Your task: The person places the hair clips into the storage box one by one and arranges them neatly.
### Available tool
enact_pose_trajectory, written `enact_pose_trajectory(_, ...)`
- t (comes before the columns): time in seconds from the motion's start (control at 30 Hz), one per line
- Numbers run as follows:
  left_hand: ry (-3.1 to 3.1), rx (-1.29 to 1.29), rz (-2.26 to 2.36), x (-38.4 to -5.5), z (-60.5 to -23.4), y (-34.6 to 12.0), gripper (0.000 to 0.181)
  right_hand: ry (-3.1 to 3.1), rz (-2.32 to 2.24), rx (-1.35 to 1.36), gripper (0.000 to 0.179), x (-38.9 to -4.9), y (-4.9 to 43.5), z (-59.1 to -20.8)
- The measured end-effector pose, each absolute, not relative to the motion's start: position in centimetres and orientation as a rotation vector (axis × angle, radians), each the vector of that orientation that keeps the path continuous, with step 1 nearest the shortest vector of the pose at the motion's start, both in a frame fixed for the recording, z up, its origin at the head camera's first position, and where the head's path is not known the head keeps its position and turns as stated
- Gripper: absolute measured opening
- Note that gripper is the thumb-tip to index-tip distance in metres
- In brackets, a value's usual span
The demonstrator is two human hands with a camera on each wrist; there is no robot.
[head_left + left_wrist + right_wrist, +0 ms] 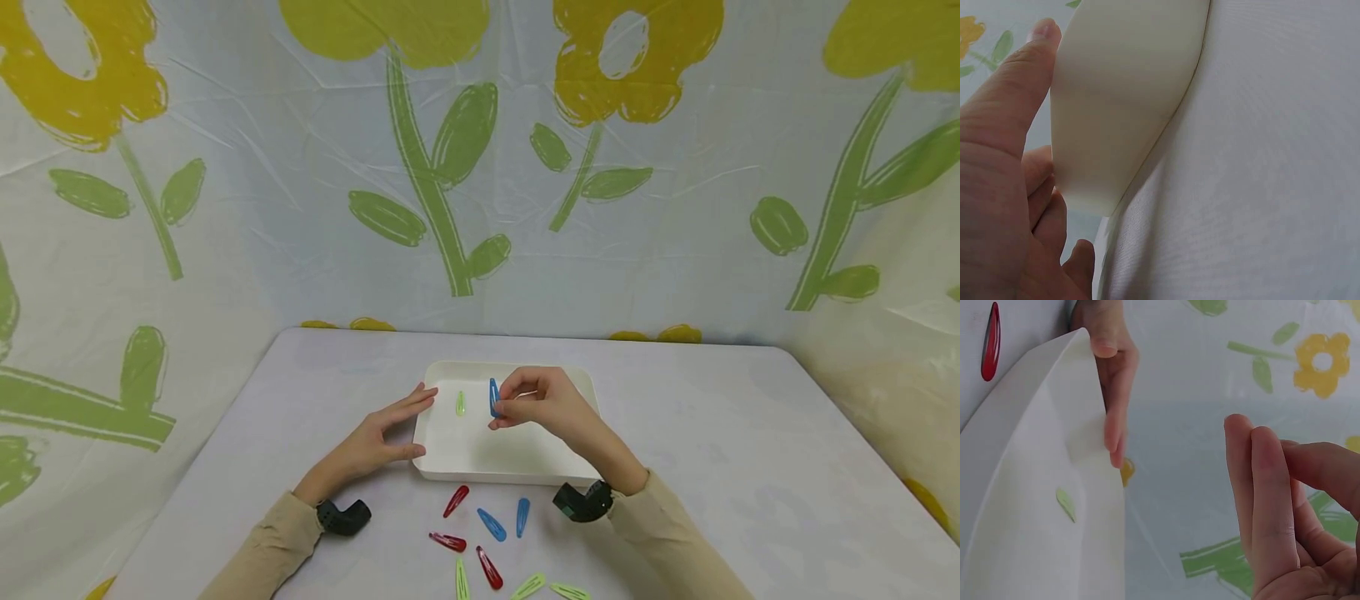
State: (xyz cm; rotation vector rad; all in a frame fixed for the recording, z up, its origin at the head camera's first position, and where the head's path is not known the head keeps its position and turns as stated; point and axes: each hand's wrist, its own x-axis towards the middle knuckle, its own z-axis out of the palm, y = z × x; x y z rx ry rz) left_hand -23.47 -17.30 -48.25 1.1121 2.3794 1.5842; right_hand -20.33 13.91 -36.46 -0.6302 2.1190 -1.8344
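Over a white tray [465,458], my right hand [546,402] pinches a blue snap hair clip [492,397] between thumb and fingers. The right wrist view shows those fingers [1270,487] pressed together, with the clip hidden. One green hair clip [461,403] lies in the left part of the tray; it also shows in the right wrist view. My left hand [377,437] is spread at the tray's left side, thumb near the front corner and fingers along the rim. In the left wrist view, its thumb [1010,87] lies against the tray wall [1125,94].
On the table before the tray lie three red hair clips [455,501], two blue hair clips [492,524] and three green hair clips [528,586], the green ones closest to me. A flower-printed cloth [315,250] hangs behind the white-covered table [697,433].
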Motion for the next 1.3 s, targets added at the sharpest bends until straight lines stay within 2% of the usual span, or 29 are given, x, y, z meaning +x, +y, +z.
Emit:
enact_pose_trajectory(0.47,2.368,1.094,1.597,-23.5,-48.4,-17.3,0.073,2.088,-1.897,-0.552,0.018,-21.3,13.4,-36.1)
enact_pose_trajectory(1.07,2.378,1.132,1.575,-23.6,-48.4,-17.4,0.073,1.991,-2.038,-0.342,0.014,-22.6,12.5,-35.5)
enact_pose_trajectory(1.3,2.370,1.135,1.574,-23.7,-48.3,-17.4,0.074,1.954,-2.058,-0.322,0.020,-23.4,12.3,-35.7)
